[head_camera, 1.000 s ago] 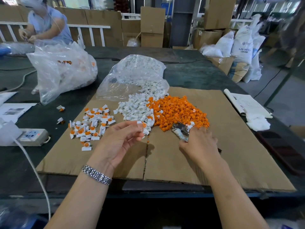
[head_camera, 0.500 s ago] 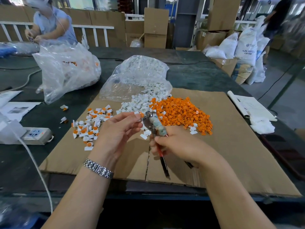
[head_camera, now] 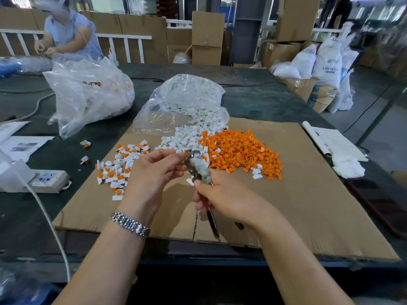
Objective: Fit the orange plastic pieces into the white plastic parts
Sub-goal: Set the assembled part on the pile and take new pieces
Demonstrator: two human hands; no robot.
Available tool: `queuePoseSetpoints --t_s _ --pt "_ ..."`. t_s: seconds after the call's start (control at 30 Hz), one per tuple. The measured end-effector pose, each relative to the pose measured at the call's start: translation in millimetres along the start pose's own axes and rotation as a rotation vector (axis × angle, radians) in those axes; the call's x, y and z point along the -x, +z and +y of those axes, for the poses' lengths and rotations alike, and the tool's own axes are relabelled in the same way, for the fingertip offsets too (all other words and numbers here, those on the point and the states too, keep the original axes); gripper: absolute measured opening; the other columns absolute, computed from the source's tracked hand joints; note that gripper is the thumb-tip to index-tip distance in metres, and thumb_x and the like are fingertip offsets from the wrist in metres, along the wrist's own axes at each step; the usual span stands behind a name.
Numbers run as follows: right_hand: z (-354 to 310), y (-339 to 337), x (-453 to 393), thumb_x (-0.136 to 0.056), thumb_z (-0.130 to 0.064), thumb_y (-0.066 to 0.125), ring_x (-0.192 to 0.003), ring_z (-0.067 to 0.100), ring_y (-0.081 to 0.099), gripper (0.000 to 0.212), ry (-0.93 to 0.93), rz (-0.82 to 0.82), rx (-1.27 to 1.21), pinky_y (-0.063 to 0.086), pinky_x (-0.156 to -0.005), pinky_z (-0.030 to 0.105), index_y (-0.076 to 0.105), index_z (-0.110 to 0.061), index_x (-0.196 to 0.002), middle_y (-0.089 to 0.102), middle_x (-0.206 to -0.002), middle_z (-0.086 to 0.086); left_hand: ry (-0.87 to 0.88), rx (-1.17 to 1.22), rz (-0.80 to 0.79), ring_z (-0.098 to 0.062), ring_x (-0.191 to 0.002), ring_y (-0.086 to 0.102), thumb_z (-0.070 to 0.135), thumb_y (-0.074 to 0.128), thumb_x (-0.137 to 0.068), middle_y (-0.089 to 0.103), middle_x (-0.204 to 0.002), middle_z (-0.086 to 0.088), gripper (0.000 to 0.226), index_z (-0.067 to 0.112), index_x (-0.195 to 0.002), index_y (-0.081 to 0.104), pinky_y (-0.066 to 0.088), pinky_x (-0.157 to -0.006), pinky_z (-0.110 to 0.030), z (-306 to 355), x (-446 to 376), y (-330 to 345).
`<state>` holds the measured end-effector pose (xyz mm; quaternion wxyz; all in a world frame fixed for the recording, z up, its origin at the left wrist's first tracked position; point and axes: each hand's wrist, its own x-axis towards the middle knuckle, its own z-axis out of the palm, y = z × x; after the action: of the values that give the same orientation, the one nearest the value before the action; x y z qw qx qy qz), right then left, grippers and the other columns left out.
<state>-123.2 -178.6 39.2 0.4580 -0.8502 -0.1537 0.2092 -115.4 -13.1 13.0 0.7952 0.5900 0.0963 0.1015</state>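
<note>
At frame centre the right hand (head_camera: 222,194) clenches the pliers (head_camera: 198,168), whose nose meets a small piece pinched in the left hand (head_camera: 154,172), probably to press orange into white. Just above lie the white parts (head_camera: 182,139) and orange pieces (head_camera: 240,150), within reach; finished ones (head_camera: 119,166) collect at left on the cardboard (head_camera: 308,194).

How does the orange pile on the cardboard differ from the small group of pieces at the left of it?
The orange pile is one colour, loose orange pieces only; the left group mixes white and orange, apparently fitted pieces. The orange pile is dense and heaped; the left group is thin and scattered. The orange pile touches the white parts; the left group lies apart. Both rest on the cardboard.
</note>
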Motion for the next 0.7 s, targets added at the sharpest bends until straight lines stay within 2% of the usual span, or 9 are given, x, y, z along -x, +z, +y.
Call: queuePoseSetpoints --t_s 0.1,0.2,0.27,0.33,0.43,0.5,0.6,0.7 --pt "0.0 4.2 -0.3 -0.107 -0.026 0.043 -0.067 0.016 0.06 0.02 -0.014 0.042 -0.018 0.054 -0.062 0.029 0.047 -0.021 -0.088 0.061 -0.085 0.009 -0.002 -0.034 0.03 -0.016 -0.067 0.068 0.002 0.077 -0.084 0.072 -0.074 -0.009 0.003 0.005 -0.084 0.076 0.057 -0.062 -0.021 -0.9 0.0 0.2" --pt "0.9 9.8 -1.9 -0.106 -0.032 0.044 -0.067 0.021 0.058 0.024 -0.052 0.109 0.092 0.057 -0.074 0.043 0.045 -0.023 -0.084 0.058 -0.08 0.006 -0.016 -0.016 0.053 -0.015 -0.066 0.067 0.0 0.077 -0.084 0.072 -0.073 -0.01 0.006 0.005 -0.081 0.076 0.057 -0.06 -0.021 -1.7 0.0 0.8" --pt "1.3 13.5 -2.7 -0.106 -0.037 0.043 -0.069 0.024 0.058 0.025 -0.049 0.143 0.13 0.057 -0.078 0.046 0.046 -0.023 -0.085 0.058 -0.079 0.005 -0.032 0.005 0.06 -0.015 -0.065 0.067 -0.001 0.076 -0.084 0.072 -0.074 -0.01 0.006 0.005 -0.081 0.077 0.057 -0.06 -0.021 -2.5 0.5 0.5" --pt "2.8 16.3 -4.5 -0.105 -0.04 0.044 -0.069 0.023 0.058 0.026 -0.026 0.171 0.146 0.057 -0.071 0.042 0.048 -0.021 -0.088 0.058 -0.081 0.005 -0.051 0.028 0.063 -0.015 -0.065 0.068 -0.001 0.076 -0.084 0.073 -0.075 -0.011 0.004 0.003 -0.083 0.076 0.057 -0.06 -0.021 -4.2 1.1 -0.6" --pt "5.5 20.2 -8.0 -0.105 -0.041 0.044 -0.067 0.016 0.055 0.025 -0.025 0.222 0.232 0.04 -0.053 0.028 0.05 -0.02 -0.092 0.059 -0.086 0.005 -0.062 0.046 0.059 -0.016 -0.065 0.07 0.001 0.076 -0.085 0.074 -0.076 -0.012 0.01 0.007 -0.078 0.078 0.058 -0.061 -0.021 -6.2 3.1 -1.7" --pt "7.2 20.4 -10.3 -0.105 -0.04 0.045 -0.063 0.016 0.055 0.027 -0.024 0.229 0.235 0.039 -0.053 0.026 0.048 -0.021 -0.086 0.061 -0.086 0.007 -0.062 0.061 0.054 -0.016 -0.067 0.072 0.002 0.076 -0.085 0.075 -0.078 -0.013 0.008 0.006 -0.079 0.078 0.058 -0.062 -0.022 -7.4 3.5 -1.2" --pt "9.5 12.1 -9.4 -0.103 -0.049 0.044 -0.053 0.017 0.058 0.037 -0.018 0.116 0.101 0.052 -0.056 0.029 0.05 -0.018 -0.083 0.062 -0.075 0.008 -0.064 0.088 0.071 -0.018 -0.068 0.073 0.005 0.075 -0.086 0.076 -0.08 -0.013 0.005 0.005 -0.082 0.078 0.059 -0.063 -0.022 -8.7 1.4 0.0" --pt "19.2 -3.3 -8.9 -0.101 -0.059 0.04 -0.056 0.01 0.052 0.041 0.056 0.064 0.11 0.046 -0.055 0.026 0.051 -0.023 -0.085 0.057 -0.072 -0.001 -0.041 0.047 0.095 -0.018 -0.069 0.073 0.009 0.076 -0.088 0.076 -0.079 -0.012 0.005 0.007 -0.084 0.08 0.059 -0.063 -0.022 -11.3 -0.9 -4.1"
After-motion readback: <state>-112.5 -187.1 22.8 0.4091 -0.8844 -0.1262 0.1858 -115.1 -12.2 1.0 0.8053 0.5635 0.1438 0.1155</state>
